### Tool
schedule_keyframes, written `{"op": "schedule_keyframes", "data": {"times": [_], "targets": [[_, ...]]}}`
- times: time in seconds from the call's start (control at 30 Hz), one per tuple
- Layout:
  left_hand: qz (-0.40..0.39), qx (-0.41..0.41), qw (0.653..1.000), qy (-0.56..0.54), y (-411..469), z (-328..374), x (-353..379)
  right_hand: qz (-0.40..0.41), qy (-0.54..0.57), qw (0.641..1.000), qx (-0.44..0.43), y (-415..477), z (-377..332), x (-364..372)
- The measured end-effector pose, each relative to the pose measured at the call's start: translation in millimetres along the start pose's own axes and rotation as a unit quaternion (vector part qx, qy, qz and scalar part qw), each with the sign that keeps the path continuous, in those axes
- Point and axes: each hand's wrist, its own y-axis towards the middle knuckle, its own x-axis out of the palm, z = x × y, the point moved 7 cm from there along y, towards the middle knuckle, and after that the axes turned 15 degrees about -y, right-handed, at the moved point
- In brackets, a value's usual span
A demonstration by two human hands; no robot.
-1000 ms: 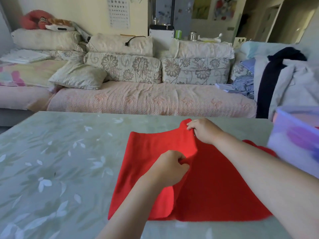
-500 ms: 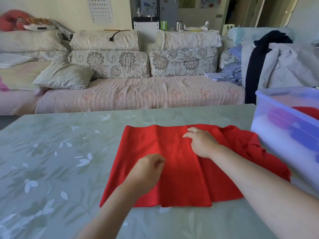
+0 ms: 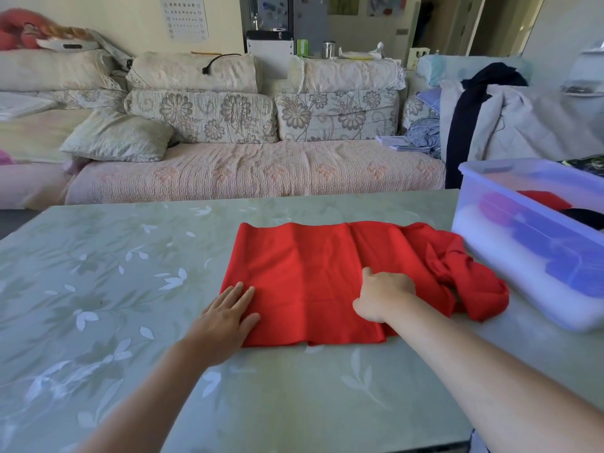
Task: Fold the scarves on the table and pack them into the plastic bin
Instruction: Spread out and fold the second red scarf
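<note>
Left hand (image 3: 228, 317) lies flat, fingers straight, on the red scarf (image 3: 304, 266) spread over the worktop (image 3: 98, 289); right hand (image 3: 385, 295) curls, possibly pinching cloth.

Red scarf (image 3: 307, 273) lies flat on table, right end bunched beside clear plastic bin (image 3: 510, 256).

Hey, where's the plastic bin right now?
In the head view, the plastic bin sits on the right side of the table, just right of the bunched end of the red scarf.
</note>
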Motion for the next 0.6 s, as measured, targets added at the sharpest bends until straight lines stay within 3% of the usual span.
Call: {"op": "schedule_keyframes", "data": {"times": [0.1,0.2,0.27,0.37,0.43,0.5,0.6], "targets": [[-0.004,-0.020,0.999,0.046,-2.6,-1.3,-1.2,0.023,0.121,0.991,-0.050,-12.7,-13.0,-1.2],[-0.003,-0.044,0.993,0.111,-5.4,-10.1,-7.7,0.134,0.204,0.969,-0.035,-13.2,-9.7,-20.0],[-0.008,-0.056,0.989,0.137,-8.7,-16.8,-12.0,0.163,0.239,0.957,-0.037,-12.3,-9.6,-24.5],[-0.004,-0.063,0.989,0.137,-15.5,-21.1,-18.3,0.087,0.212,0.970,-0.080,-11.6,-21.8,-9.7],[0.043,-0.030,0.989,0.139,-20.2,-15.9,-26.8,0.050,0.179,0.978,-0.095,-12.1,-25.4,-2.4],[0.076,0.025,0.991,0.110,-25.5,-6.7,-33.0,0.052,0.188,0.977,-0.087,-11.7,-23.2,-6.5],[0.044,0.093,0.994,0.033,-30.6,-1.2,-25.2,0.055,0.179,0.980,-0.070,-12.5,-19.3,-13.8]]}}
